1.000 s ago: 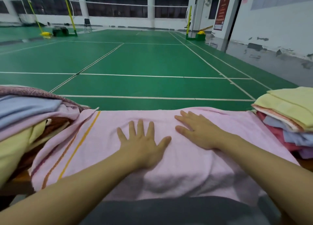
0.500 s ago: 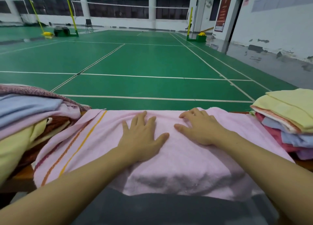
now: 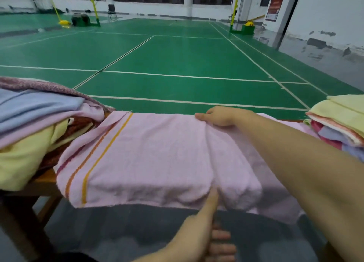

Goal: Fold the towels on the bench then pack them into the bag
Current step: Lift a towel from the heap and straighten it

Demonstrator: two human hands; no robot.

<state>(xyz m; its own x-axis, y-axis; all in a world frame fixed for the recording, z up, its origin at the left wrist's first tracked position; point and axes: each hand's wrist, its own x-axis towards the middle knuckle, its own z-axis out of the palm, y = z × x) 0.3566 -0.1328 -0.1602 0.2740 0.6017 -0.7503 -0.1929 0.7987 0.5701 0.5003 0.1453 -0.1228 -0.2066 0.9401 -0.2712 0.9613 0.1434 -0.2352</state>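
Pink towel (image 3: 157, 155) spread across the wooden surface (image 3: 46, 180), draped over its near edge, with red, orange and yellow stripes running along the left end. Right hand (image 3: 218, 117) at the far edge of the towel, fingers curled over the cloth and gripping it, forearm reaching across the right part of the towel. Left hand (image 3: 199, 236) low at the near edge, thumb pressed up against the hanging hem beside a crease, fingers tucked underneath and partly blurred; pinching the hem, as far as can be told. Soft fold line in the cloth between the two hands, from far edge to near edge. Heap of loose towels (image 3: 33, 122) on the left end of the surface, blue, pale pink, yellow and a dark red one, touching the striped end of the pink towel. Stack of folded towels (image 3: 342, 122) on the right end, yellow on top, then orange-edged white, pink and lilac layers beneath. Green court floor (image 3: 177, 60) with white lines beyond the surface, yellow net posts (image 3: 235, 7) farther back.
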